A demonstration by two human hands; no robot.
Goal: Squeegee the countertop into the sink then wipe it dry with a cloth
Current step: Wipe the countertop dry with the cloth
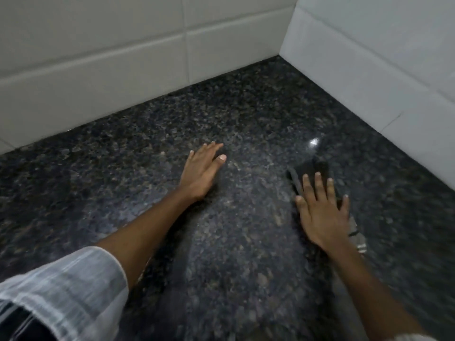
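A dark speckled granite countertop (246,242) fills the view, with a wet sheen and a bright glint near the right. My right hand (322,210) lies flat, fingers spread, pressing down on a dark cloth (307,171) whose grey striped end shows by the wrist. My left hand (203,168) rests flat on the bare stone to the left of the cloth, fingers together and holding nothing. No squeegee and no sink are in view.
White tiled walls (123,57) meet in a corner at the back right, closing off the counter behind and to the right (381,70). A white striped sleeve (66,291) covers my left upper arm at the lower left.
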